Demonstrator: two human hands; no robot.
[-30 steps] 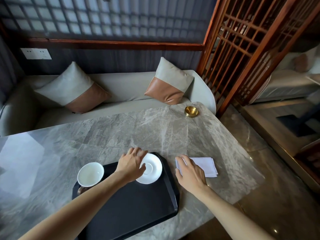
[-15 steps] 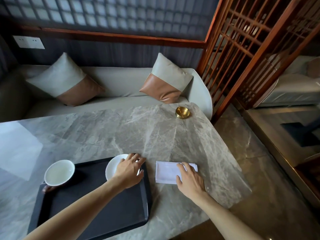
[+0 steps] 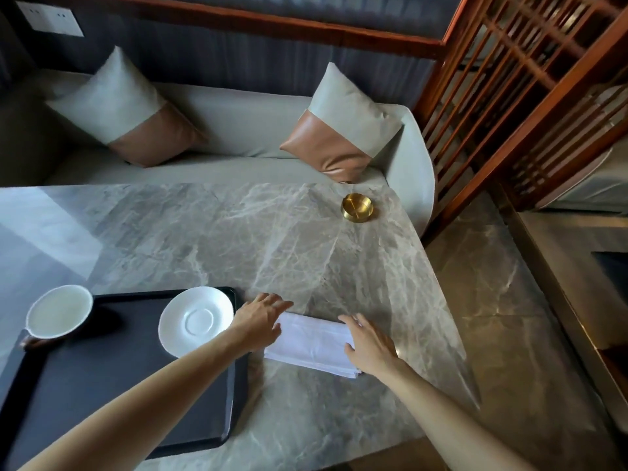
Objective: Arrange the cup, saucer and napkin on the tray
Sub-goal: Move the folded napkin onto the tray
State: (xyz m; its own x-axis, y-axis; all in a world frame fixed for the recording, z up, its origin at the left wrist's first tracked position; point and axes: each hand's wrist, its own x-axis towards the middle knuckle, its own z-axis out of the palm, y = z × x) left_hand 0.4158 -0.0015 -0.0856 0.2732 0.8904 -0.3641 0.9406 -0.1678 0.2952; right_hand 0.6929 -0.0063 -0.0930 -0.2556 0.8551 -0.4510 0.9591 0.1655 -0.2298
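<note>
A black tray (image 3: 102,385) sits on a marble table (image 3: 238,232). The white saucer (image 3: 196,320) lies in the tray's far right corner; the cup (image 3: 58,311) perches at its far left corner. Just right of the tray, a folded napkin (image 3: 311,345) lies on the table, with the left hand (image 3: 260,319) and right hand (image 3: 368,345) resting open-fingered on its ends. The napkin step seems underway; next it needs gripping and lifting onto the tray.
</note>
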